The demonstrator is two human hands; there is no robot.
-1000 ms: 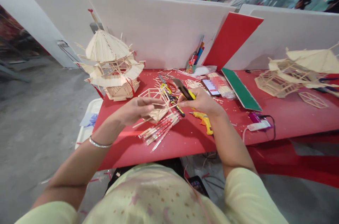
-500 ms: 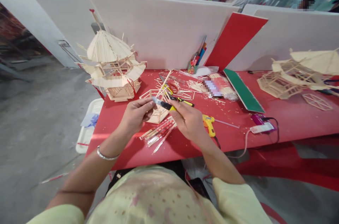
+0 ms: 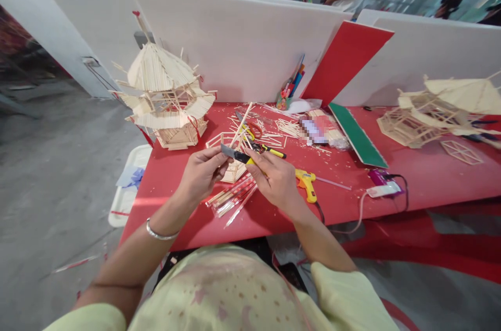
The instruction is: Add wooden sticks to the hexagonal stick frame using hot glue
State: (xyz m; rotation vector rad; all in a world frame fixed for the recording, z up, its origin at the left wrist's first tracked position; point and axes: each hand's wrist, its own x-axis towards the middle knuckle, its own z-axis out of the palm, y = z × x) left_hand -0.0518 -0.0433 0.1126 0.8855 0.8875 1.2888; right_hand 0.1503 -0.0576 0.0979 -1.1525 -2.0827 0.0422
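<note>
My right hand (image 3: 276,177) is closed around the yellow handle of a utility knife (image 3: 238,155). Its blade points left and reaches the fingertips of my left hand (image 3: 202,172). Those fingers are pinched together; whatever they hold is hidden or too small to name. Behind and below both hands stands a small frame of wooden sticks (image 3: 234,170), partly covered by them. Plastic-wrapped stick bundles (image 3: 231,196) lie on the red table (image 3: 180,224) just beneath. To the right of my right hand is a yellow glue gun (image 3: 307,184).
A stick-built pagoda (image 3: 162,96) stands at the left, another stick model (image 3: 426,111) at the right. Loose sticks (image 3: 288,127), a pen holder (image 3: 285,98), a green board (image 3: 358,135) and a power strip (image 3: 385,187) share the table. White panels (image 3: 238,44) rise behind.
The knife blade has turned a little and sits slightly farther left at my left fingertips. My right hand has shifted slightly left with it. The view has moved a little.
</note>
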